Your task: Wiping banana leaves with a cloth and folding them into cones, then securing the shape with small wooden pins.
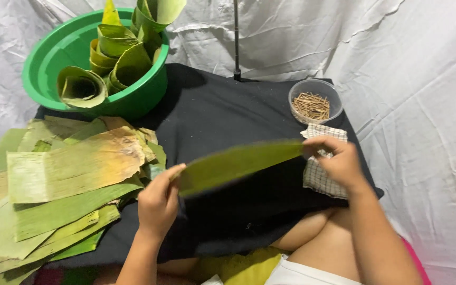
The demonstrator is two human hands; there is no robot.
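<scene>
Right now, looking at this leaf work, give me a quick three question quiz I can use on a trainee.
1. True or false: the left hand and right hand hold opposite ends of one green leaf strip.
2. What holds the rolled leaf cones? A) green basin B) clear bowl C) checked cloth
3. Fill in: the flat leaf stack lies on the person's ____ side.

Key: 1 true; 2 A; 3 left.
</scene>
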